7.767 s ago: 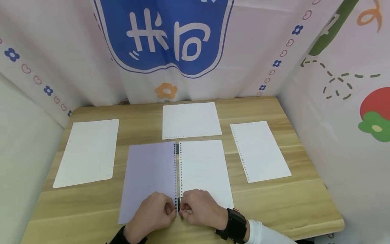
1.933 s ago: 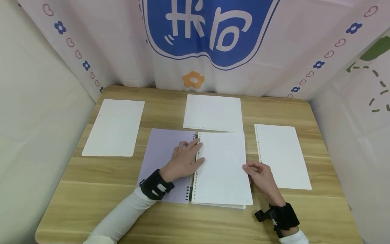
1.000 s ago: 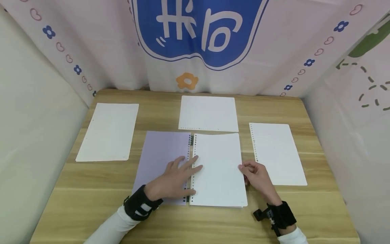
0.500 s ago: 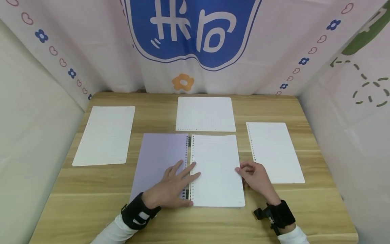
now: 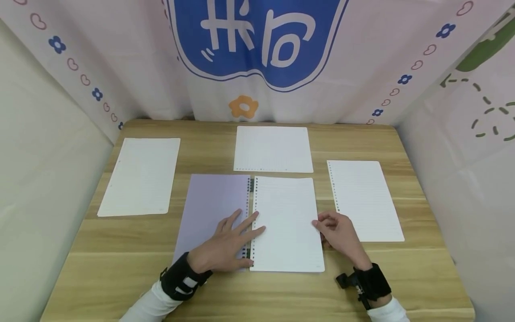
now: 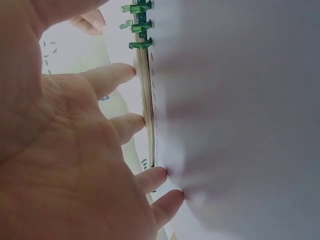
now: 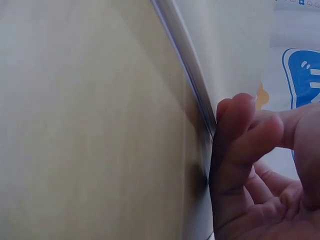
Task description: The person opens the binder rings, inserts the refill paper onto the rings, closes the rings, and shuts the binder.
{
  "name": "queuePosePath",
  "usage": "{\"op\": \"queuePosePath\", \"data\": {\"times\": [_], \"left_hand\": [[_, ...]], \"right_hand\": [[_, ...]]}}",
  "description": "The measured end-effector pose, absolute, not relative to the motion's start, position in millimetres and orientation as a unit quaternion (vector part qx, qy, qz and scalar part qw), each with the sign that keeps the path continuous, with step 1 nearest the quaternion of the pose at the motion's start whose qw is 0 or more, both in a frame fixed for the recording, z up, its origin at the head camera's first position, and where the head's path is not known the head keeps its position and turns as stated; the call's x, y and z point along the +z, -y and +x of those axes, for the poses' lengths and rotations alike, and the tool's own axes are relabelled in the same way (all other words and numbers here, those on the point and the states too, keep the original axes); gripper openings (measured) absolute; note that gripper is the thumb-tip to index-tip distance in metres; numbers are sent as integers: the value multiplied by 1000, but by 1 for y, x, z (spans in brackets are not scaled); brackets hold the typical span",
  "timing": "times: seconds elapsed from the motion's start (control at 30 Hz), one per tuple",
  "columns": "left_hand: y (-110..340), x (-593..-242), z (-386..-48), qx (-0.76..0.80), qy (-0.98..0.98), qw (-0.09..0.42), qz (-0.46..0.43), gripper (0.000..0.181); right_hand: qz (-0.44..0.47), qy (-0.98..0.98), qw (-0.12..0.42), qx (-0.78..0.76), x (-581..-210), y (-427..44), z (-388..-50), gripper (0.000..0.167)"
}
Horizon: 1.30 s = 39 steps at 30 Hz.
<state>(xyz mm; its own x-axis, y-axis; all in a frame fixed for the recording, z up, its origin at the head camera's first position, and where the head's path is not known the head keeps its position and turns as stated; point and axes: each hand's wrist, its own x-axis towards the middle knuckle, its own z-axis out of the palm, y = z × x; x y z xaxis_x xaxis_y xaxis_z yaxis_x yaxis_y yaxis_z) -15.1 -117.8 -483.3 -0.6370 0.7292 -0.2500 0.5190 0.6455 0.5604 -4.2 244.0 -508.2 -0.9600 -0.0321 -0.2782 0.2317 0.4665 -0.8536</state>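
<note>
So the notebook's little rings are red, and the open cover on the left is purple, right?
Not quite: the little rings are green, as the left wrist view shows. The open cover on the left is purple, yes.

Left hand [image 5: 223,247] splayed, right hand [image 5: 337,233] pinching

The left arm [image 5: 150,303] and right arm [image 5: 387,310] reach in from the desk's [image 5: 277,297] near side. The left hand lies palm down, fingers [image 5: 250,234] fanned toward the far right corner. The right hand, nearer the right edge, has its fingers curled.
</note>
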Motion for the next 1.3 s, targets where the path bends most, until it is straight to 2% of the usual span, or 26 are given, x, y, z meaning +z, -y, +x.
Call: {"op": "queuePosePath", "data": {"times": [0.17, 0.33, 0.47, 0.67, 0.8, 0.9, 1.07, 1.17, 1.3], "left_hand": [[117, -483, -16, 229, -874, 234, 359, 86], [116, -479, -20, 222, -869, 257, 358, 88], [111, -472, -32, 231, -862, 254, 372, 81], [74, -464, -55, 250, -858, 203, 400, 58], [29, -462, -65, 204, -859, 182, 433, 52], [-4, -463, -70, 161, -854, 173, 463, 54], [-53, -471, -71, 99, -843, 162, 504, 60], [-72, -475, -69, 69, -835, 159, 522, 62], [-87, -479, -68, 43, -833, 156, 528, 62]], "right_hand": [[54, -852, 118, -507, -506, -248, -4, 27], [45, -854, 103, -507, -505, -257, -6, 22], [51, -859, 82, -502, -501, -267, -8, 19], [49, -904, -8, -424, -492, -295, -9, 17], [75, -930, -58, -354, -487, -327, -9, 27], [115, -941, -41, -316, -487, -351, -10, 47], [175, -954, 32, -242, -492, -381, -11, 74], [186, -957, 50, -217, -496, -389, -11, 77], [193, -953, 42, -228, -497, -390, -8, 72]]}}
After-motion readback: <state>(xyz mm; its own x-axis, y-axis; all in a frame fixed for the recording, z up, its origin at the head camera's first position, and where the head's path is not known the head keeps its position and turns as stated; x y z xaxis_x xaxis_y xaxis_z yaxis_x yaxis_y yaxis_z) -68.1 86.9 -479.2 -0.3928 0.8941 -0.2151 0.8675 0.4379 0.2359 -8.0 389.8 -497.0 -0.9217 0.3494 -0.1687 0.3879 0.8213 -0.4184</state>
